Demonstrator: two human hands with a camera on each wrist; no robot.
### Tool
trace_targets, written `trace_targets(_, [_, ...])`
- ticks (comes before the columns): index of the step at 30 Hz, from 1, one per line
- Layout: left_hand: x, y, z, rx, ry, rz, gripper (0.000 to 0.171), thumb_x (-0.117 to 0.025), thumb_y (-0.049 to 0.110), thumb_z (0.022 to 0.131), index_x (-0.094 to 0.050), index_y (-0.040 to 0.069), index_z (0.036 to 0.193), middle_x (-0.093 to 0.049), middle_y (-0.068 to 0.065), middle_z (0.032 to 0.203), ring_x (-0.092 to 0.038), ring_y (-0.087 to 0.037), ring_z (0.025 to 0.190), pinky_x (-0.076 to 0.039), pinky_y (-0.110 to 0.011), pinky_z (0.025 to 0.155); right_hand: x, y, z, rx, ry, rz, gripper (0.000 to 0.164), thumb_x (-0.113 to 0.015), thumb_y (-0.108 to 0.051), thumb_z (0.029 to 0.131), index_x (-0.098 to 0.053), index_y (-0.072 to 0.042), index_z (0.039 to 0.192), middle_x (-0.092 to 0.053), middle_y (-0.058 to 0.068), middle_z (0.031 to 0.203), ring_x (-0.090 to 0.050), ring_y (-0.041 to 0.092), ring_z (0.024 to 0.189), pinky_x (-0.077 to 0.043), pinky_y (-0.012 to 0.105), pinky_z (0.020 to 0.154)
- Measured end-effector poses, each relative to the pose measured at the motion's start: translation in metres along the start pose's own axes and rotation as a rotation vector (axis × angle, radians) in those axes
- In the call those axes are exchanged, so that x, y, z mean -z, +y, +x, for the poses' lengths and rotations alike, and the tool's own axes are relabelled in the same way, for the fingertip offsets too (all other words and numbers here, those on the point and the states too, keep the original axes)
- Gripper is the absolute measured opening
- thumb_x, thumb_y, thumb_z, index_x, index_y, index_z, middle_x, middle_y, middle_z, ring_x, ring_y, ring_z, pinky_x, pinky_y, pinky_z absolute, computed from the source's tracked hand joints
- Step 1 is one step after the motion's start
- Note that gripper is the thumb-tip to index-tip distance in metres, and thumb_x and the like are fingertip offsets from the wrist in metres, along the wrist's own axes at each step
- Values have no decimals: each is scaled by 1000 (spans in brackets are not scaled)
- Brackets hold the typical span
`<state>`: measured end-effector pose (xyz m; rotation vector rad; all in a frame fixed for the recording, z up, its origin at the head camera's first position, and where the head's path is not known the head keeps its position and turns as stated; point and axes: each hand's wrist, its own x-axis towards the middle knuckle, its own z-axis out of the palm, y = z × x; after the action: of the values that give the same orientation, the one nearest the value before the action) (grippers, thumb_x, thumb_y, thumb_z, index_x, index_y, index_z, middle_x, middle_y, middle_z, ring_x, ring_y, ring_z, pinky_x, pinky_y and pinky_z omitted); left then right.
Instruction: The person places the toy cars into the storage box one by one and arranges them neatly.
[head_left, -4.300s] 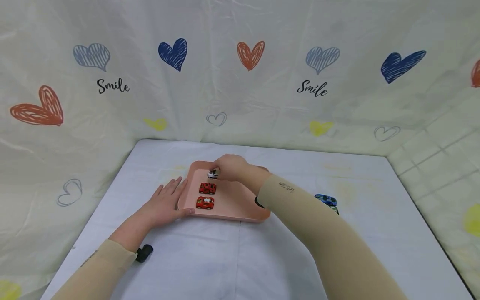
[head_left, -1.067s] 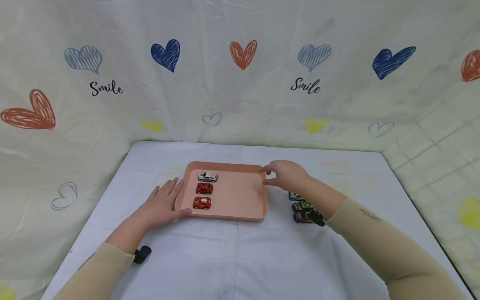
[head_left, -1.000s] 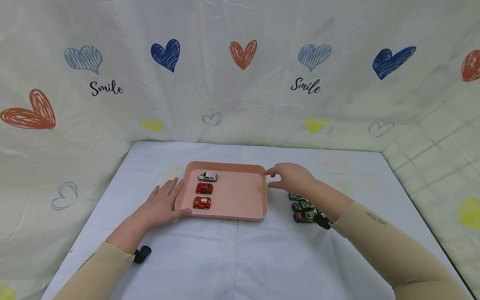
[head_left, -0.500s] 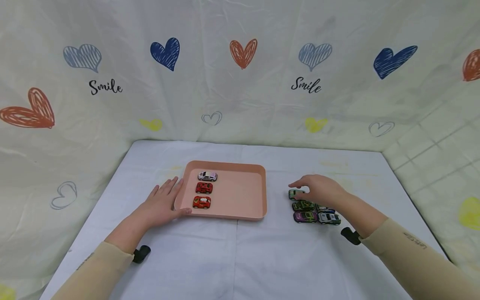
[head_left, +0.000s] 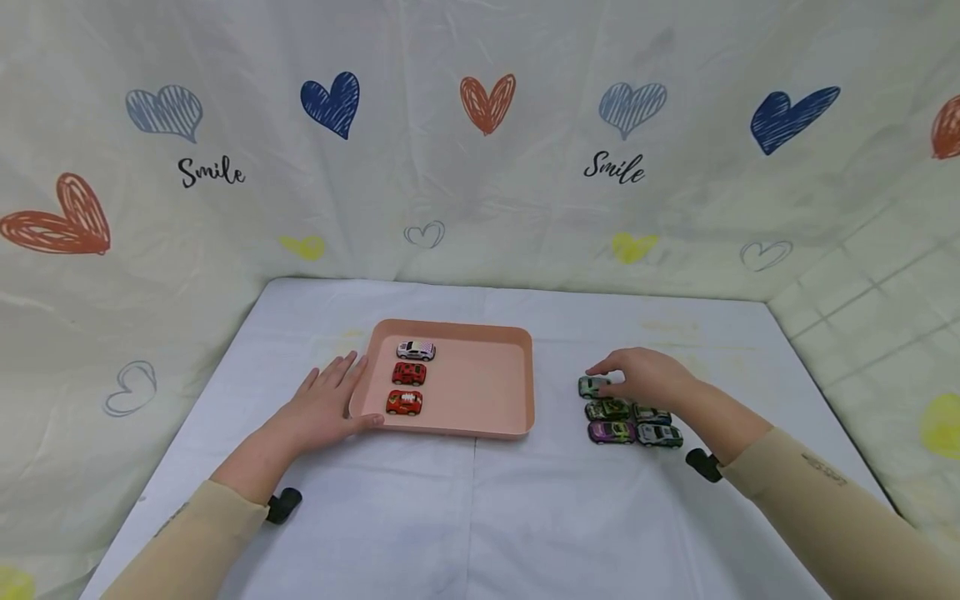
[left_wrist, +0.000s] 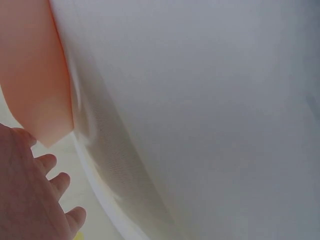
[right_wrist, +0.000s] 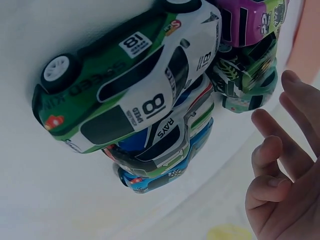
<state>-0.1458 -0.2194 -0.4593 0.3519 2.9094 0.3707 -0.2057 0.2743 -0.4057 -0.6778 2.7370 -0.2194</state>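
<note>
My left hand (head_left: 318,414) rests with spread fingers against the left side of the pink tray (head_left: 483,379), its thumb at the near left corner. Inside the tray, a white toy car (head_left: 416,351) and two red toy cars, one in the middle (head_left: 408,373) and one nearest (head_left: 404,402), stand in a column on the left. To the right of the tray, my right hand (head_left: 652,379) reaches to a pale green toy car (head_left: 590,387), thumb and forefinger on either side of it. The right wrist view shows a small gap between the fingertips and this teal-green car (right_wrist: 249,101).
Nearer me than the right hand, several more toy cars sit close together: a purple one (head_left: 611,432), a dark green one (head_left: 607,409), a white and green one (head_left: 660,435). A blue car (right_wrist: 165,181) shows in the right wrist view. White cloth (head_left: 420,517) covers the table.
The white car, earlier in my right hand, now stands in the tray. My right hand has drawn back right to the pale green car. My left hand has stayed at the tray's edge.
</note>
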Motion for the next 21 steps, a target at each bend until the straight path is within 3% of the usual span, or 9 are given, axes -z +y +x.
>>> trace_targets(12, [1, 2, -1, -10, 16, -9, 116, -50, 83, 79, -17, 5, 159, -15, -19, 164, -12, -40, 150, -7, -61, 119, -1, 3, 11, -20, -57, -16, 35, -71, -24, 92, -70, -19, 127, -64, 10, 130, -57, 35, 121, -48, 54, 98])
trace_targets(18, [1, 1, -1, -5, 5, 6, 118, -46, 86, 79, -17, 5, 159, -14, -19, 164, -12, -41, 150, -7, -61, 119, -4, 5, 16, -17, -98, -14, 38, -70, -22, 93, -68, -18, 130, -67, 6, 123, -59, 20, 97, -52, 46, 87])
trace_targets(21, [1, 1, -1, -7, 5, 13, 118, -46, 86, 79, -17, 5, 159, -14, -19, 164, -12, -41, 149, -8, -62, 118, -7, 6, 18, -11, -106, -20, 39, -70, -22, 93, -67, -19, 132, -68, 2, 119, -58, 18, 95, -52, 45, 86])
